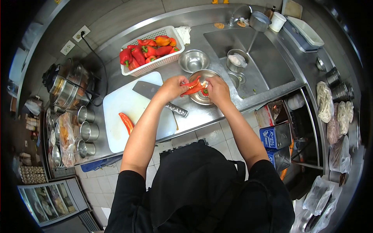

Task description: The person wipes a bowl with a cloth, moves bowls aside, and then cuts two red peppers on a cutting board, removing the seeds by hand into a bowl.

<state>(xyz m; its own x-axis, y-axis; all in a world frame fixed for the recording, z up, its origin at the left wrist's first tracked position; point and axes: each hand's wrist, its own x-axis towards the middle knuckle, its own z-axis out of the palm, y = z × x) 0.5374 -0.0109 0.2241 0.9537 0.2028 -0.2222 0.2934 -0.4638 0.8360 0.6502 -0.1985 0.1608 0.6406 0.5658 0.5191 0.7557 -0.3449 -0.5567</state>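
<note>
My left hand [175, 88] is closed on a split red pepper [193, 87], holding it above a steel bowl [193, 99]. Pale seeds show inside the pepper's right end, where the curled fingers of my right hand [218, 91] pinch at it. A small red and green pepper piece [205, 92] lies in the bowl below. Left of the bowl, a cleaver [149, 93] rests across the white cutting board [116, 103], its patterned handle pointing toward the front edge. Another cut red pepper piece [126, 122] lies on the board, partly hidden by my left forearm.
A white basket [153, 66] of red and orange peppers stands behind the board. Next to it sits a second steel bowl [194, 61]. Rightward is a sink [268, 66] with running water and a pot [237, 60]. Metal cups [89, 131] line the left.
</note>
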